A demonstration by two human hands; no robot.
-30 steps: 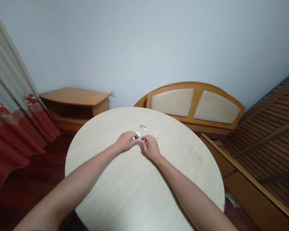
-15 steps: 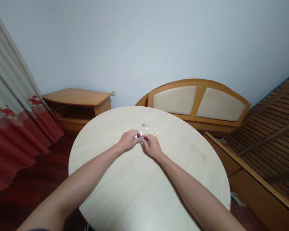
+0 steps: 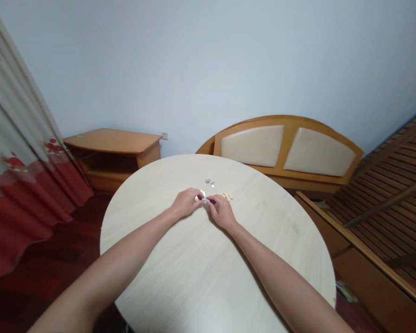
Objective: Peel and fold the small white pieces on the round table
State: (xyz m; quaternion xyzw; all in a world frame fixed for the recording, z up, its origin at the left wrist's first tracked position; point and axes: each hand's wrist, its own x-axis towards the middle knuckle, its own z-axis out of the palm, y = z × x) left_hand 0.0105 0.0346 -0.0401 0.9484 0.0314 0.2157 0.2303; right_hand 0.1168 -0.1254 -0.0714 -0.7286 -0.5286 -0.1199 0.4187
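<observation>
My left hand (image 3: pixel 187 202) and my right hand (image 3: pixel 222 210) meet above the middle of a round pale table (image 3: pixel 180 273). Between their fingertips is a small grey-blue piece (image 3: pixel 205 200), pinched from both sides; it is too small to name more exactly. White pieces (image 3: pixel 203 193) show just beyond the left fingertips. Past my right hand lie several small yellowish flat pieces (image 3: pixel 229 197), partly hidden by its fingers. Farther back on the table are several little grey pieces (image 3: pixel 208 181) and a white one (image 3: pixel 212 186).
A wooden cabinet (image 3: pixel 118 140) with an open shelf stands at the back left, beside a red and white curtain (image 3: pixel 48 157). Behind the table on the right is a padded headboard (image 3: pixel 253 145). A wooden bed frame (image 3: pixel 353 240) with slats (image 3: pixel 395 185) runs along the right side.
The view has shifted slightly. Both hands stay together around the small grey-blue piece, which now looks a little lighter and turned; the fingers have barely moved.
</observation>
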